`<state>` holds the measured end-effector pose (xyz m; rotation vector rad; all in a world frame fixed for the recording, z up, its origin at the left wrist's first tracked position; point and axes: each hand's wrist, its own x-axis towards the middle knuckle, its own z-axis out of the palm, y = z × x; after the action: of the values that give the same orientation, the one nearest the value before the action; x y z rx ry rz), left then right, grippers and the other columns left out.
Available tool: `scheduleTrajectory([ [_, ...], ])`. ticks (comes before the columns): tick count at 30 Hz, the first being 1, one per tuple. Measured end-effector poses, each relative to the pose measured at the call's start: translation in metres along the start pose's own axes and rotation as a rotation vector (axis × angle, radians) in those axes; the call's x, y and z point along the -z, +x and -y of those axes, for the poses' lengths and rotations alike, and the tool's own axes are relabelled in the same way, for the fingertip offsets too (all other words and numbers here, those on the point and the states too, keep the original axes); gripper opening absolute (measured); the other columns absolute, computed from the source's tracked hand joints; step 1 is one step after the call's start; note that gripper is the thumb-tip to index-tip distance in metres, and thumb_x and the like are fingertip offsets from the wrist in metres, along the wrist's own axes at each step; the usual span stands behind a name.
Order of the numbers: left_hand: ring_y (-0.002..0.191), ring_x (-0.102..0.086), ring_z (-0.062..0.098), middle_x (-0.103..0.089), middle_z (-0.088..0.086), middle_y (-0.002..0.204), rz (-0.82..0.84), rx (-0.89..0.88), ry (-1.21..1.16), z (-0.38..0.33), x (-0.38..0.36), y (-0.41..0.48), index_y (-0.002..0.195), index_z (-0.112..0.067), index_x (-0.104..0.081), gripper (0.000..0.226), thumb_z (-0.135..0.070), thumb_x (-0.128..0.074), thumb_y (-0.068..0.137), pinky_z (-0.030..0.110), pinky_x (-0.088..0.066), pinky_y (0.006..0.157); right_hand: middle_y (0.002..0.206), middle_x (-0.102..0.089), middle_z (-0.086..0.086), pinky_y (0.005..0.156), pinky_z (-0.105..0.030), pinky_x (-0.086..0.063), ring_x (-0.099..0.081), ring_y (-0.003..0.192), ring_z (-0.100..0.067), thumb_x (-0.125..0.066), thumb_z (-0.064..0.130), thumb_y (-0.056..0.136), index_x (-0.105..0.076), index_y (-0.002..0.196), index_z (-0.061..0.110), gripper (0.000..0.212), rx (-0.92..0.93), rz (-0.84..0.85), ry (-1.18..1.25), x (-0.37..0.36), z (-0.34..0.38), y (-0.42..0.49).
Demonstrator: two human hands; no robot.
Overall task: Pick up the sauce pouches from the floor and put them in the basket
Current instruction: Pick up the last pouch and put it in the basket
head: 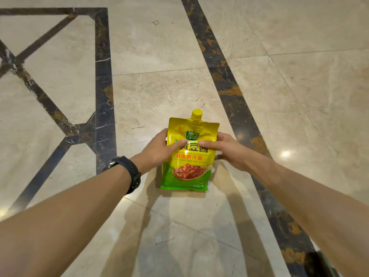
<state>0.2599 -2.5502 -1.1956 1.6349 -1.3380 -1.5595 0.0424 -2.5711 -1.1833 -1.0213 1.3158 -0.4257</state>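
One sauce pouch (189, 156) is showing, yellow and green, printed face turned up toward the camera; its yellow cap (196, 113) is pointing away from the person and its base edge is lying nearest them, so the long axis is running straight out from the body. It is sitting over the pale marble floor (159, 47); a shadow is lying right under the base, and I cannot tell whether the base is touching the floor or hanging just above it.

Both grips are grasping it: the left grip (157, 150) is clasping the left side edge and the right grip (227, 149) the right side edge, both at the upper middle of the pouch; the two thumbs are lying across the front and nearly meeting over the label; the fingers are going behind and are hidden. Neither hand is nearer; they are reaching evenly from either side.

Judging the step: the pick-up is in hand and the carry is coming next; the lower half is hanging unsupported, so the soft body is likely to sag.

Around: a black wristwatch (127, 168) is sitting on the left wrist; dark veined inlay bands (103, 96) are crossing the floor on both sides; a dark blurred object (315, 258) is showing at the lower right, unidentifiable. No basket is showing, so its direction cannot be told; no other pouch is showing either.
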Motion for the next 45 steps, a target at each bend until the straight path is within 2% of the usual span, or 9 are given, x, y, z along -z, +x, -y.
scheduleTrajectory([
  [4, 0.092, -0.072, 0.025, -0.073, 0.002, 0.105, -0.135, 0.187, 0.016, 0.018, -0.008, -0.013, 0.110, -0.026, -0.056, 0.065, -0.077, -0.062, 0.069, 0.049, -0.057, 0.088, 0.111, -0.075, 0.001, 0.077, -0.036, -0.059, -0.074, 0.095, -0.021, -0.079, 0.026, 0.080, -0.058, 0.128, 0.025, 0.052, -0.145, 0.007, 0.112, -0.026, -0.029, -0.010],
  [10, 0.068, -0.068, 0.006, -0.068, 0.000, 0.105, -0.229, 0.299, -0.228, -0.034, -0.017, -0.081, 0.124, -0.023, -0.043, 0.036, -0.049, -0.051, 0.099, 0.021, -0.051, 0.054, 0.113, -0.073, -0.004, 0.070, -0.031, -0.060, -0.075, 0.089, -0.019, -0.074, 0.019, 0.087, -0.052, 0.137, 0.020, 0.055, -0.048, -0.212, 0.337, -0.054, 0.003, -0.070],
  [17, 0.073, -0.070, -0.007, -0.066, -0.039, 0.075, -0.167, 0.174, -0.216, -0.233, 0.001, -0.239, 0.156, -0.038, -0.014, 0.061, -0.023, -0.046, 0.106, 0.015, -0.056, 0.065, 0.142, -0.056, 0.003, 0.090, -0.039, -0.058, -0.065, 0.116, -0.017, -0.057, 0.019, 0.100, -0.022, 0.155, 0.038, 0.068, 0.033, -0.238, 0.356, -0.042, 0.154, -0.267],
  [22, 0.107, -0.064, -0.004, -0.054, -0.021, 0.139, -0.148, 0.124, -0.219, -0.420, 0.018, -0.355, 0.151, -0.049, -0.025, 0.054, -0.028, -0.045, 0.105, 0.022, -0.057, 0.086, 0.147, -0.050, 0.012, 0.102, -0.041, -0.050, -0.056, 0.128, -0.010, -0.056, 0.025, 0.100, -0.029, 0.151, 0.047, 0.061, 0.089, -0.232, 0.271, -0.011, 0.303, -0.434],
  [27, 0.108, -0.049, -0.028, -0.038, -0.035, 0.135, 0.088, -0.082, -0.170, -0.563, 0.027, -0.449, 0.148, -0.044, -0.028, 0.057, -0.025, -0.054, 0.101, 0.004, -0.048, 0.079, 0.132, -0.060, 0.005, 0.090, -0.020, -0.053, -0.062, 0.109, 0.002, -0.058, 0.016, 0.099, -0.054, 0.133, 0.032, 0.038, 0.189, -0.399, 0.243, 0.012, 0.424, -0.573],
  [31, 0.110, -0.056, -0.018, -0.048, -0.033, 0.130, 0.250, -0.249, -0.070, -0.616, 0.019, -0.488, 0.142, -0.037, -0.041, 0.055, -0.032, -0.064, 0.093, 0.010, -0.050, 0.085, 0.133, -0.062, 0.004, 0.097, -0.041, -0.054, -0.063, 0.118, -0.018, -0.068, 0.021, 0.093, -0.059, 0.123, 0.047, 0.041, 0.242, -0.568, 0.306, 0.012, 0.454, -0.654],
  [36, 0.109, -0.067, 0.008, -0.061, -0.011, 0.131, 0.554, -0.319, -0.005, -0.650, -0.013, -0.516, 0.135, -0.041, -0.047, 0.055, -0.044, -0.068, 0.084, 0.043, -0.058, 0.091, 0.129, -0.064, 0.001, 0.082, -0.034, -0.060, -0.069, 0.106, -0.015, -0.070, 0.022, 0.091, -0.058, 0.130, 0.040, 0.044, 0.248, -0.876, 0.486, -0.002, 0.442, -0.741],
  [41, 0.109, -0.066, 0.008, -0.061, -0.018, 0.127, 0.769, -0.441, 0.150, -0.657, -0.081, -0.570, 0.121, -0.055, -0.052, 0.048, -0.061, -0.071, 0.078, 0.044, -0.057, 0.093, 0.121, -0.066, 0.002, 0.078, -0.023, -0.057, -0.069, 0.096, -0.005, -0.069, 0.017, 0.091, -0.057, 0.126, 0.035, 0.042, 0.256, -1.224, 0.629, -0.030, 0.394, -0.835],
  [45, 0.114, -0.060, 0.002, -0.059, -0.016, 0.130, 1.005, -0.544, 0.293, -0.651, -0.150, -0.647, 0.119, -0.053, -0.053, 0.038, -0.034, -0.069, 0.092, 0.031, -0.053, 0.098, 0.118, -0.069, 0.003, 0.076, -0.027, -0.059, -0.071, 0.098, -0.010, -0.070, 0.018, 0.091, -0.058, 0.129, 0.036, 0.044, 0.246, -1.475, 0.806, -0.067, 0.342, -0.924],
])
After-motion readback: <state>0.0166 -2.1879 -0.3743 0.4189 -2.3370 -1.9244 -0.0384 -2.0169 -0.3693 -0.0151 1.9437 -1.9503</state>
